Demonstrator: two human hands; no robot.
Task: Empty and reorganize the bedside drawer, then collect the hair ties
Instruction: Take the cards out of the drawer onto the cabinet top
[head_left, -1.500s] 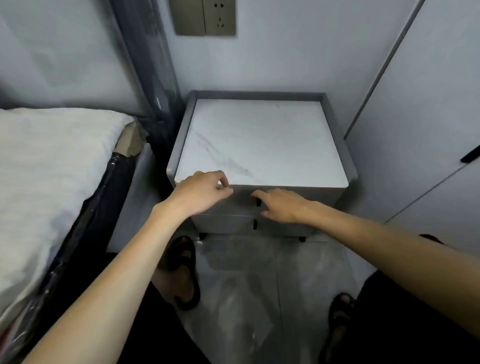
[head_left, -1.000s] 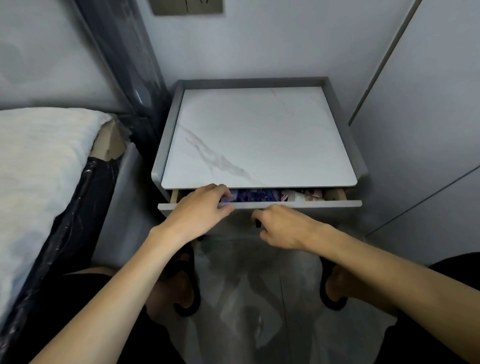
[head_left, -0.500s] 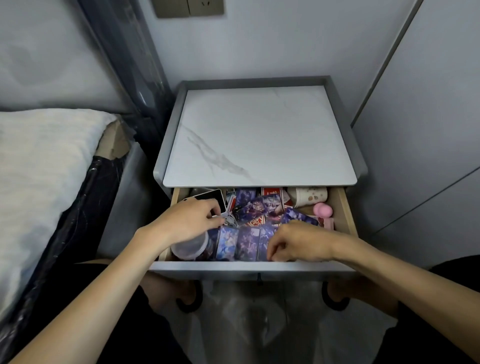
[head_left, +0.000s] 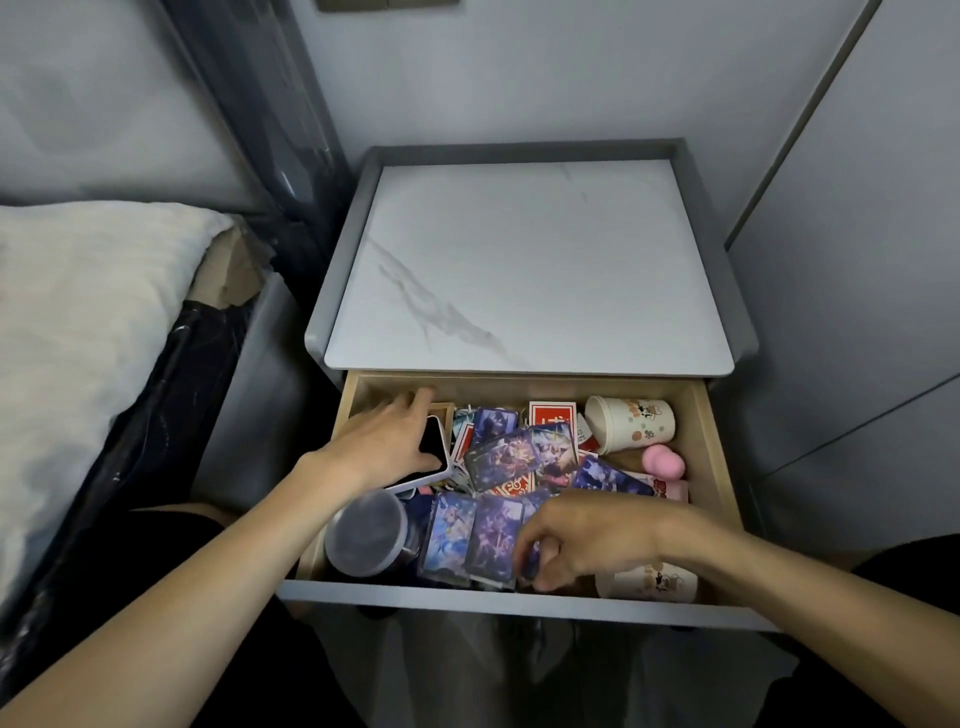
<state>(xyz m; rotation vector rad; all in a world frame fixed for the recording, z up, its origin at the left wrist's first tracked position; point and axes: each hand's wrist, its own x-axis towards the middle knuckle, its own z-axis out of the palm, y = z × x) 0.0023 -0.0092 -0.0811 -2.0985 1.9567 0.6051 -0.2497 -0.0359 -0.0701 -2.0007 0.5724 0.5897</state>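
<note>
Bedside cabinet (head_left: 530, 270), drawer (head_left: 519, 597) open: left hand (head_left: 379, 447) grips phone (head_left: 435, 441); right hand (head_left: 587, 540) pinches cards (head_left: 467, 540).

Dim, cool light falls from overhead, a faint sheen on the marble top (head_left: 530, 270), heavy shadow under the drawer front (head_left: 519, 603), edges bowing wide-angle, everything slightly soft.

The grey-fronted wooden bedside drawer (head_left: 702, 447), shut a moment ago, now stands pulled far out. The left hand (head_left: 382, 449) has left the drawer's top edge and grips a white-edged black-screened phone (head_left: 435, 451), which is now tilted up. The right hand (head_left: 587, 540) has moved inside and pinches the glossy purple picture cards (head_left: 491, 540) near the front.
</note>
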